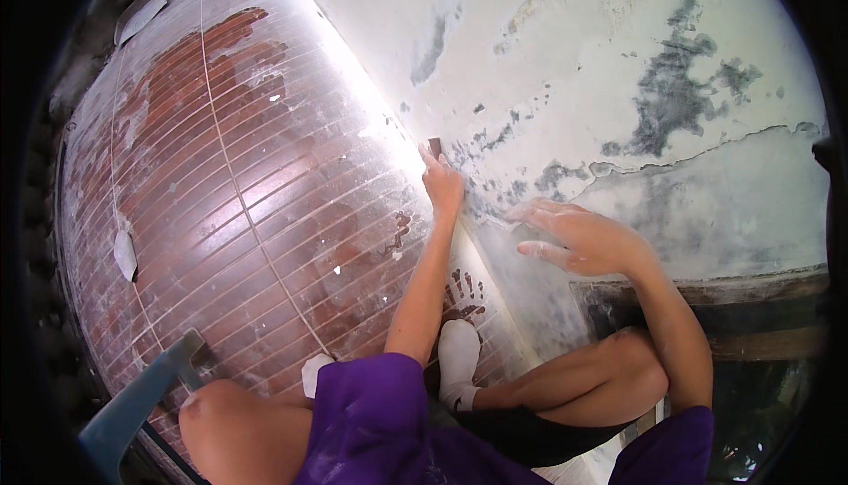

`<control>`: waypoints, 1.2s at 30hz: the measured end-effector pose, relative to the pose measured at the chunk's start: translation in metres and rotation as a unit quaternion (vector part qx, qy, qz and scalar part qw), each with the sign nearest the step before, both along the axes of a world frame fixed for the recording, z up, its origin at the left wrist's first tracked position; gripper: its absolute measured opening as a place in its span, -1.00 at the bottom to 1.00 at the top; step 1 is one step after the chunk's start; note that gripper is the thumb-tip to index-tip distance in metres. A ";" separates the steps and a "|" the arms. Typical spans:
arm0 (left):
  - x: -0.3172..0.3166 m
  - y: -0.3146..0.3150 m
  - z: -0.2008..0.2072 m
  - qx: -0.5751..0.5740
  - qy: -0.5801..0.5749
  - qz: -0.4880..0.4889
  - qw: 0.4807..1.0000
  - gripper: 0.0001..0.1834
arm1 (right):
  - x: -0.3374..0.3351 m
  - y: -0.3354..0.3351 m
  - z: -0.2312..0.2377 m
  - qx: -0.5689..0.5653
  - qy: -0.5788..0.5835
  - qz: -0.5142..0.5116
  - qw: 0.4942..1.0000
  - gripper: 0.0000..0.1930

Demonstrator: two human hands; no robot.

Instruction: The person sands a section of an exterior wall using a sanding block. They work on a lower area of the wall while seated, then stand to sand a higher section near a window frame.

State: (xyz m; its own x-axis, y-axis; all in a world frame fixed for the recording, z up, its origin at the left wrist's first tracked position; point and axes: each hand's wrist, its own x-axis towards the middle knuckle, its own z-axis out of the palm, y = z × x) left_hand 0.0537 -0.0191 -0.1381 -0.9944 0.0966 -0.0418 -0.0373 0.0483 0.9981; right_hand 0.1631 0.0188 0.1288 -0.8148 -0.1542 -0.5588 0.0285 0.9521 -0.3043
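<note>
So the left hand (444,187) is gripping a small brown block (435,146) just past its fingers, beside the patchy wall (548,61); right hand (579,238) sits nearby, fingers loosely apart.

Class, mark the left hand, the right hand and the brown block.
Left hand (444,185): head view, back of hand.
Right hand (583,236): head view, back of hand.
Brown block (435,146): head view, exposed end.

We look down from the person's head through a wide, upright fisheye view that bows straight lines. We face the tiled floor (291,220) across the left and the pale wall (548,52) at upper right. The knees (225,428) loom close below; the left hand (443,188) and right hand (579,238) sit farther off, nearer the centre.
</note>
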 end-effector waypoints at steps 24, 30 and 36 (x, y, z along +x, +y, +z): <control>-0.008 0.004 -0.019 -0.089 -0.066 -0.083 0.990 -0.38 | 0.000 -0.001 -0.002 -0.010 -0.059 -0.009 0.998 -0.46; -0.003 0.009 -0.028 -0.044 0.025 -0.020 0.999 -0.35 | 0.001 0.001 -0.007 0.000 -0.063 -0.004 0.998 -0.45; -0.002 0.002 -0.025 -0.032 0.037 -0.034 0.998 -0.33 | 0.001 0.005 -0.010 -0.001 -0.062 -0.011 0.998 -0.45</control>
State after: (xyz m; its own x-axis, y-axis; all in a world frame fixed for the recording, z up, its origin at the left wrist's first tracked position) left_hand 0.0521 -0.0173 -0.1632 -0.9862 0.1635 0.0240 0.0427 0.1121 0.9928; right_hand 0.1641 0.0237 0.1191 -0.7422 -0.1376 -0.6560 0.0881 0.9502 -0.2989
